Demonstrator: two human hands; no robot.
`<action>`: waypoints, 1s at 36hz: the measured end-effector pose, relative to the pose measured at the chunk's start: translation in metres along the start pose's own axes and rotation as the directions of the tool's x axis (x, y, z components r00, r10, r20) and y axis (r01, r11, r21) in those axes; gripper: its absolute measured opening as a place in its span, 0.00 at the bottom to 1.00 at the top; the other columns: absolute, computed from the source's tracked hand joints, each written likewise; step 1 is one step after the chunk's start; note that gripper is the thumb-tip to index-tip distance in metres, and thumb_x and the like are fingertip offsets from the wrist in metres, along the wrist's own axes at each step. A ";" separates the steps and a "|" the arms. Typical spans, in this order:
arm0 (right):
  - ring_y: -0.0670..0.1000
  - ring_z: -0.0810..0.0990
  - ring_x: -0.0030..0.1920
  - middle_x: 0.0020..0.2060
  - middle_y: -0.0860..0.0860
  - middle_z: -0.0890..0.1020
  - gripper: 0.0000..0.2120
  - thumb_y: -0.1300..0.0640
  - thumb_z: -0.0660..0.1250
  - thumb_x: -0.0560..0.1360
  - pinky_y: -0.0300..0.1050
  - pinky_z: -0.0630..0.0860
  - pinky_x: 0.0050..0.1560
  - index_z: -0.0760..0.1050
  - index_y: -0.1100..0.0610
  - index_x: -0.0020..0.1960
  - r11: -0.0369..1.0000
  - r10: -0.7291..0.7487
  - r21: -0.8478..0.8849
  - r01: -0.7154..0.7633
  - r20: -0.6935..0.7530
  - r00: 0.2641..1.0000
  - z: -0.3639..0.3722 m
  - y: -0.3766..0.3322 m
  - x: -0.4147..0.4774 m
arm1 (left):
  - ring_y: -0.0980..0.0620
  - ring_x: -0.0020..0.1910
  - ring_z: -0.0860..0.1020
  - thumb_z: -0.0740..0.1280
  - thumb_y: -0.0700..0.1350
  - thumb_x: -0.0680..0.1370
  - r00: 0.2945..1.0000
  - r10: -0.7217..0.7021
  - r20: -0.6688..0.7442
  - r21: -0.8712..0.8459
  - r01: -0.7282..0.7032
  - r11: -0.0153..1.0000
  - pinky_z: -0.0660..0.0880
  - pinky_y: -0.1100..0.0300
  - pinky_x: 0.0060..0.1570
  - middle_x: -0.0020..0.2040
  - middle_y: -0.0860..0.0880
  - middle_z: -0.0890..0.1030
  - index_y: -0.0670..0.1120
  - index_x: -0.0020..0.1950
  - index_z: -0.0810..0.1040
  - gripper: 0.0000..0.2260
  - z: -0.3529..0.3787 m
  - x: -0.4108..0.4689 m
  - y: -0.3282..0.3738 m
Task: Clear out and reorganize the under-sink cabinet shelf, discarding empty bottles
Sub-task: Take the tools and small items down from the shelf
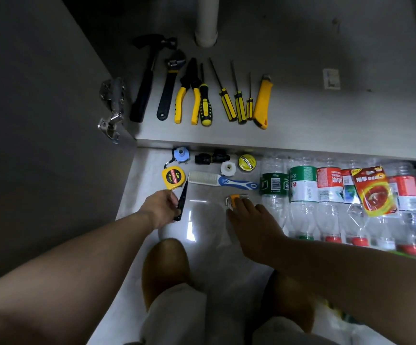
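- The cabinet shelf [301, 115] looks pretty much sorted: tools from hammer [144, 80] to utility knife [262, 100] are lined up side by side, handles toward the front edge.
- The empty bottles [326, 195] lie in a row on the floor, caps toward the person. I'd guess binning them is what's left.
- Left hand [159, 207] pinches a thin black tool [182, 200] beside the tape measure [173, 177], its long axis toward the shelf, tip pointing away.
- Right hand [254, 217] lies over an orange-and-metal piece [235, 198]; can't tell if it's gripped.
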State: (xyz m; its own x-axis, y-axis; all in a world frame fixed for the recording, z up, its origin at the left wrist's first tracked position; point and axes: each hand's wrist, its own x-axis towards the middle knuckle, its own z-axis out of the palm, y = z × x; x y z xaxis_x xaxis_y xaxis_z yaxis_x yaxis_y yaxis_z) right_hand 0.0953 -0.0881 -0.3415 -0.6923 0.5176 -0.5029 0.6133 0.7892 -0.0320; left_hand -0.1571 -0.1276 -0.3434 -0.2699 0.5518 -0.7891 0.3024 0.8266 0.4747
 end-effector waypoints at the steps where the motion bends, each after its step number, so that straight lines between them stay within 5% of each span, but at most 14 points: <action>1: 0.63 0.62 0.72 0.75 0.62 0.58 0.41 0.55 0.73 0.67 0.58 0.68 0.67 0.61 0.61 0.76 1.000 -0.001 -0.021 0.001 0.005 1.000 -0.001 0.001 0.001 | 0.44 0.43 0.80 0.66 0.28 0.77 1.000 0.025 0.001 0.038 -0.025 0.999 0.77 0.63 0.34 0.49 0.37 0.80 0.37 0.53 0.78 0.08 0.000 0.000 0.000; 8: 0.61 0.68 0.67 0.71 0.60 0.68 0.30 0.52 0.68 0.71 0.57 0.69 0.65 0.69 0.58 0.72 1.000 -0.022 -0.009 0.022 -0.023 0.999 -0.012 0.010 -0.001 | 0.47 0.47 0.82 0.71 0.40 0.77 0.991 0.121 -0.064 0.251 -0.101 0.963 0.79 0.57 0.44 0.49 0.46 0.84 0.44 0.51 0.80 0.03 -0.004 0.002 0.004; 13: 0.58 0.77 0.52 0.52 0.56 0.76 0.12 0.56 0.61 0.75 0.52 0.75 0.50 0.78 0.57 0.56 0.974 -0.016 0.212 0.081 -0.290 0.957 -0.055 0.037 0.004 | 0.53 0.39 0.80 0.70 0.53 0.78 0.946 0.323 -0.027 0.275 -0.304 0.912 0.77 0.56 0.43 0.37 0.52 0.82 0.50 0.40 0.80 0.10 0.002 -0.011 0.036; 18: 0.51 0.73 0.46 0.53 0.54 0.71 0.10 0.63 0.65 0.75 0.51 0.79 0.45 0.74 0.58 0.56 0.869 0.330 0.494 -0.027 -0.538 0.776 -0.096 0.079 0.018 | 0.52 0.33 0.73 0.68 0.50 0.80 0.771 0.608 -0.189 0.284 -0.550 0.786 0.73 0.56 0.38 0.31 0.50 0.75 0.48 0.37 0.75 0.14 0.008 -0.020 0.086; 22: 0.53 0.73 0.52 0.58 0.55 0.67 0.18 0.59 0.66 0.76 0.54 0.81 0.52 0.72 0.52 0.65 0.766 0.514 0.635 -0.103 -0.507 0.692 -0.115 0.108 0.036 | 0.52 0.41 0.76 0.68 0.49 0.80 0.574 0.736 -0.360 0.326 -0.661 0.676 0.77 0.54 0.40 0.42 0.52 0.77 0.51 0.46 0.77 0.04 0.002 -0.018 0.126; 26: 0.57 0.72 0.59 0.60 0.55 0.67 0.22 0.53 0.66 0.77 0.56 0.76 0.61 0.70 0.45 0.71 0.700 0.533 0.696 -0.160 -0.360 0.765 -0.122 0.120 0.051 | 0.48 0.60 0.71 0.69 0.46 0.78 0.496 0.698 -0.516 0.401 -0.580 0.709 0.76 0.49 0.56 0.58 0.49 0.73 0.51 0.60 0.77 0.11 -0.013 -0.005 0.146; 29: 0.59 0.70 0.62 0.61 0.56 0.68 0.23 0.51 0.66 0.78 0.55 0.74 0.63 0.68 0.44 0.73 0.738 0.497 0.650 -0.181 -0.343 0.797 -0.123 0.118 0.058 | 0.44 0.66 0.69 0.68 0.44 0.77 0.513 0.630 -0.584 0.411 -0.482 0.774 0.70 0.46 0.66 0.63 0.45 0.72 0.51 0.66 0.77 0.16 -0.027 0.003 0.152; 36: 0.60 0.72 0.58 0.57 0.58 0.71 0.16 0.49 0.65 0.79 0.56 0.77 0.54 0.70 0.49 0.66 0.769 0.526 0.598 -0.223 -0.394 0.754 -0.127 0.118 0.069 | 0.36 0.73 0.63 0.63 0.39 0.78 0.602 0.440 -0.667 0.358 -0.260 0.897 0.63 0.45 0.70 0.74 0.39 0.66 0.50 0.76 0.69 0.26 -0.061 0.030 0.158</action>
State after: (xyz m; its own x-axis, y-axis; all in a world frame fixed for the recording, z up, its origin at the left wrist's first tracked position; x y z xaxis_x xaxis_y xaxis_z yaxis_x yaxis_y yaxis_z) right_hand 0.0714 0.0825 -0.2700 -0.3496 0.9353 -0.0554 0.8541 0.2938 -0.4292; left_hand -0.1734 0.0263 -0.2684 -0.6387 0.7694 -0.0058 0.6685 0.5586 0.4910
